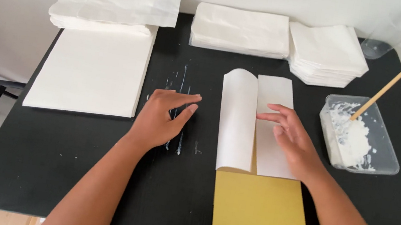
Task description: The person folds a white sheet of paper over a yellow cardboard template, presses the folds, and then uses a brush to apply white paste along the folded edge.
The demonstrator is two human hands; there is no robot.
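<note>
Two bare hands work over a black table (71,162), seen from the head camera. The left hand (159,119) lies flat on the tabletop, fingers loosely spread, holding nothing, just left of the folded white sheet (252,123). The right hand (289,139) presses open-palmed on that sheet's right flap, gripping nothing; the left flap curls over. The sheet lies at table centre, overlapping a yellow board (259,216). Right of it stands a clear tub of white paste (360,139) with a wooden stick (393,83). Paper stacks (90,67) lie further back.
</note>
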